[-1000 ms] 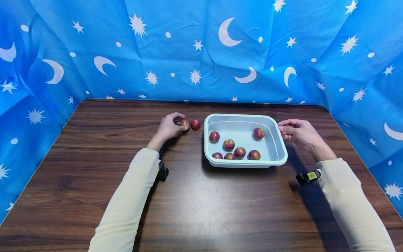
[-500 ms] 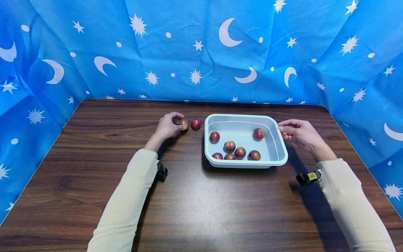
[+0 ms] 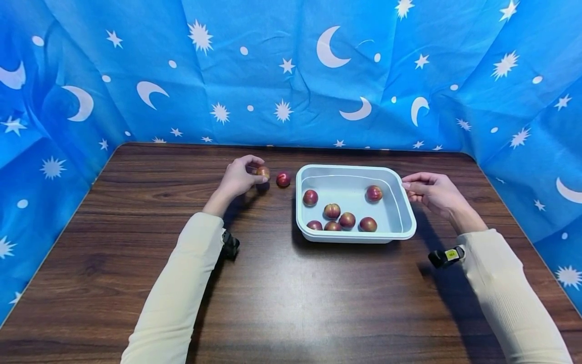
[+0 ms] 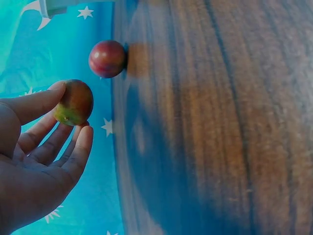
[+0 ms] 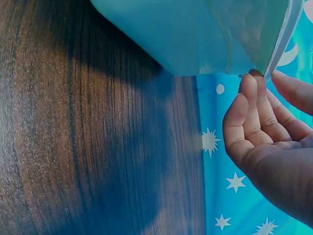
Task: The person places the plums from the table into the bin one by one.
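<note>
My left hand (image 3: 238,178) pinches a red-green plum (image 3: 263,173) between thumb and fingers. In the left wrist view this plum (image 4: 74,104) shows a yellowish-green end, and a gap separates it from the tabletop. A second, redder plum (image 3: 283,179) lies on the table just right of it, beside the white plastic tub (image 3: 354,236). Several plums rest in the tub, mostly towards its near side, with one plum (image 3: 374,193) at the right. My right hand (image 3: 433,194) holds the tub's right rim between thumb and fingers, as the right wrist view also shows.
The dark wood table (image 3: 273,298) reaches back to a blue curtain (image 3: 254,71) printed with moons and stars, which also hangs at both sides. A black wrist camera (image 3: 230,245) sits under the left sleeve, another camera (image 3: 445,256) by the right.
My left hand has lifted the plum slightly off the table and drawn it a little to the left, away from the second plum. The right hand and the tub stay in place.
</note>
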Tool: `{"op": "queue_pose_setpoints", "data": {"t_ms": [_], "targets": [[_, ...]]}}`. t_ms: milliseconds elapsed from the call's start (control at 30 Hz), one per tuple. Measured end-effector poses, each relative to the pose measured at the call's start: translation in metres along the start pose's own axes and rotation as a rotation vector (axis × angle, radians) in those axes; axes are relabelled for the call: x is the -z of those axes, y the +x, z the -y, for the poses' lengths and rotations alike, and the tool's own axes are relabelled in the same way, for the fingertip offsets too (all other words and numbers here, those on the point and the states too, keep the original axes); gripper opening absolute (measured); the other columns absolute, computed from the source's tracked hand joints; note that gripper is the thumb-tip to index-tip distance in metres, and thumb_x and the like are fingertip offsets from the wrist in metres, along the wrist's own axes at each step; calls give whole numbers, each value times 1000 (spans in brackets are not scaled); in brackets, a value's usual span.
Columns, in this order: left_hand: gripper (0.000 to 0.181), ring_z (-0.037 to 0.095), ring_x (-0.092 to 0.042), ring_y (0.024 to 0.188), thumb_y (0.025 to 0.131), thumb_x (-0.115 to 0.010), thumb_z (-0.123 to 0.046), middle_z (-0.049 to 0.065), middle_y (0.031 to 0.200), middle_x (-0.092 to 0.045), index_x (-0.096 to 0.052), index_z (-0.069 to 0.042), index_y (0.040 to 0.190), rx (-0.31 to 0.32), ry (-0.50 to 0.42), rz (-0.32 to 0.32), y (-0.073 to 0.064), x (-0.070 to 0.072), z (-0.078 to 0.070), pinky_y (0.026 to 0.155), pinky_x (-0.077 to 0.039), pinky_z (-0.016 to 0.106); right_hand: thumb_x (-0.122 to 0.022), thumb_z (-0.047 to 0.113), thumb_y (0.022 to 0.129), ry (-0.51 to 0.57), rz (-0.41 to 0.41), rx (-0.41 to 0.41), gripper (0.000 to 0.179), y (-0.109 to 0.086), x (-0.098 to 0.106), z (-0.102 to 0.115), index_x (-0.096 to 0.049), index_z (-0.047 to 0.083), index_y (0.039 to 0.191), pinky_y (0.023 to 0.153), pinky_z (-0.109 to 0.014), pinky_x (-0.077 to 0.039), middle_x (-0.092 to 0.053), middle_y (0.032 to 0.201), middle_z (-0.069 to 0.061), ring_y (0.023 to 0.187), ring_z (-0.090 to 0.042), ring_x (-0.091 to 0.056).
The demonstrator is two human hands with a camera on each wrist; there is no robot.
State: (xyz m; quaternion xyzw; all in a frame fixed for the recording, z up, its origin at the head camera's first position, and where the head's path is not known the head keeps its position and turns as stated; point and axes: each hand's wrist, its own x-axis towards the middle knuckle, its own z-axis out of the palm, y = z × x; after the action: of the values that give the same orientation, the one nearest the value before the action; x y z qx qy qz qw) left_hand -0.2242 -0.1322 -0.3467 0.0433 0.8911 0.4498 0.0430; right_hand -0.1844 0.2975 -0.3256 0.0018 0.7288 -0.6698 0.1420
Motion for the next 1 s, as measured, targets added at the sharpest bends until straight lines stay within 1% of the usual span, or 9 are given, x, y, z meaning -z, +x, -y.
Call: {"op": "queue_pose_setpoints", "data": {"t_ms": [167, 300, 533, 667, 800, 1000], "targets": [[37, 29, -54, 103, 82, -68, -7, 17, 112, -57, -55, -1, 116, -13, -4, 5, -2, 4, -4, 88, -41, 40, -61, 7, 87, 30, 12, -8, 9, 0, 0, -1, -64, 4, 95, 60, -22, -51, -63, 82, -5, 64, -17, -57], [38, 29, -53, 103, 81, -68, -7, 16, 113, -56, -55, -1, 116, -26, -22, 5, -5, 9, -10, 88, -42, 41, -62, 7, 86, 53, 15, -7, 10, 0, 0, -1, -65, 4, 95, 60, -22, -51, -64, 81, -6, 64, -17, -57], [40, 27, -54, 103, 79, -70, -6, 15, 114, -57, -56, -1, 116, -52, -65, 3, -7, 15, -20, 87, -43, 39, -62, 7, 86, 53, 15, -3, 10, -1, 0, 0, -65, 4, 95, 60, -22, -50, -63, 81, -5, 64, -17, -56], [41, 25, -53, 104, 79, -71, -8, 14, 114, -57, -56, -2, 117, -71, -67, 19, -8, 17, -25, 89, -42, 38, -63, 7, 86, 52, 18, -7, 10, -2, -1, 1, -65, 4, 95, 61, -23, -51, -64, 81, -5, 64, -16, -57], [41, 24, -54, 102, 79, -71, -10, 12, 113, -58, -57, -3, 116, -105, -55, 31, -9, 19, -33, 89, -41, 37, -62, 6, 86, 62, 25, -2, 11, -2, -1, 1, -65, 3, 96, 62, -23, -51, -64, 81, -6, 65, -17, -57], [40, 23, -54, 100, 79, -72, -11, 10, 111, -59, -57, -5, 116, -119, -59, 53, -12, 19, -46, 87, -42, 37, -62, 5, 86, 68, 31, 8, 10, -1, -1, 1, -66, 4, 95, 61, -22, -51, -64, 80, -6, 64, -16, -57]]}}
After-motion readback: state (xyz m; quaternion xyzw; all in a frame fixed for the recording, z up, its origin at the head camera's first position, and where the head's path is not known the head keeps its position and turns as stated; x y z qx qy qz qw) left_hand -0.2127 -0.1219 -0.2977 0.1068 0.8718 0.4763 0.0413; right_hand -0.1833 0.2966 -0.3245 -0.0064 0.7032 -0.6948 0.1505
